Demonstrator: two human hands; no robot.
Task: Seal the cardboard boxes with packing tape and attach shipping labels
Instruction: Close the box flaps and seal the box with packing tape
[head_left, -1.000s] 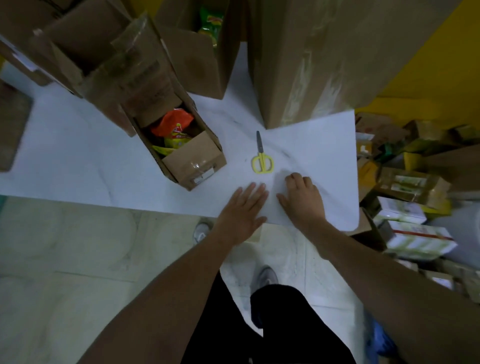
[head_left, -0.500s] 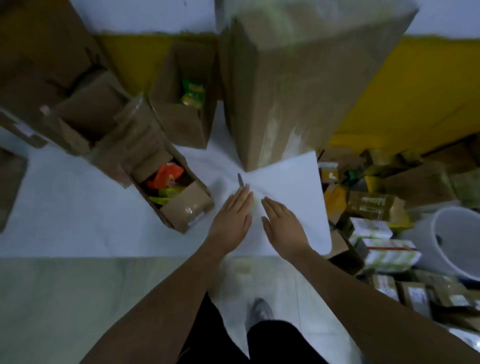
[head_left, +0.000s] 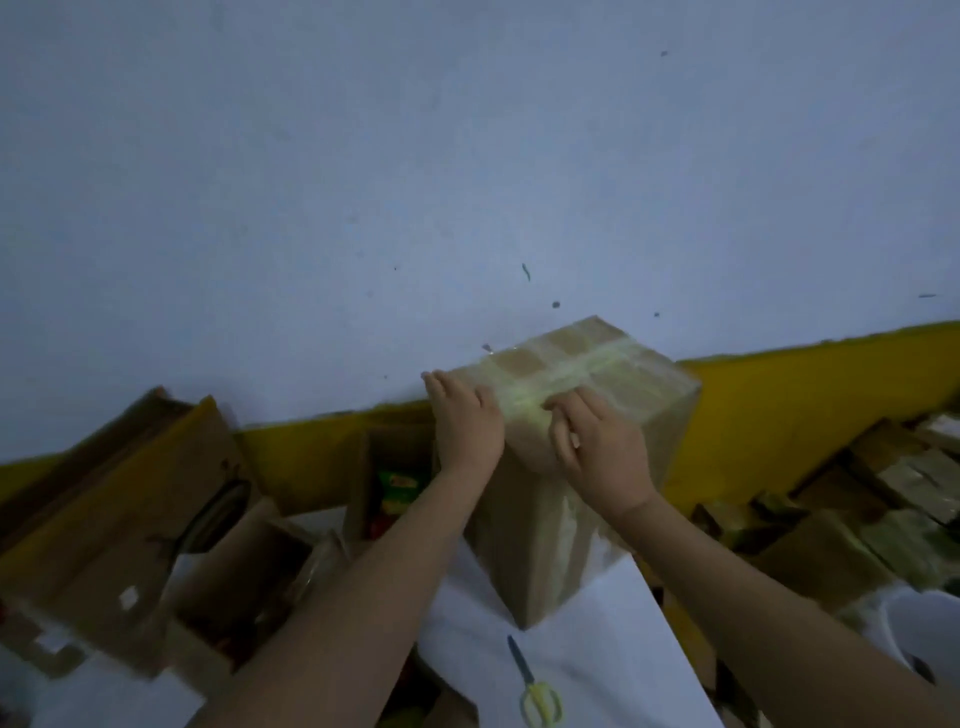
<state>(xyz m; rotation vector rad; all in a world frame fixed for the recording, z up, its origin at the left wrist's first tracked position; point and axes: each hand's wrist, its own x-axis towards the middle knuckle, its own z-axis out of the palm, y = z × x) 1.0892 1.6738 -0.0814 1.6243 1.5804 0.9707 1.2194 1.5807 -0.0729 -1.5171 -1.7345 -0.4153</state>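
Both hands have left the white sheet on the worktop, where they lay flat half a second ago, and now reach up to the top of the tall cardboard box (head_left: 535, 525). The view has tilted upward with them, so the pale wall fills most of the frame. The left hand (head_left: 467, 421) lies over the box's upper left corner with fingers nearly straight, pressed against the cardboard and gripping nothing. The right hand (head_left: 597, 447) rests on the near top edge with its fingers curled inward onto the glossy packing tape (head_left: 587, 364) that crosses the lid; whether it pinches the tape or only presses it I cannot tell. The box stands upright on the white worktop (head_left: 597, 649) against the wall. The yellow-handled scissors (head_left: 535, 691) lie on the worktop in front of the box, untouched. To the left stand open cardboard boxes (head_left: 384, 483), one showing colourful packets inside.
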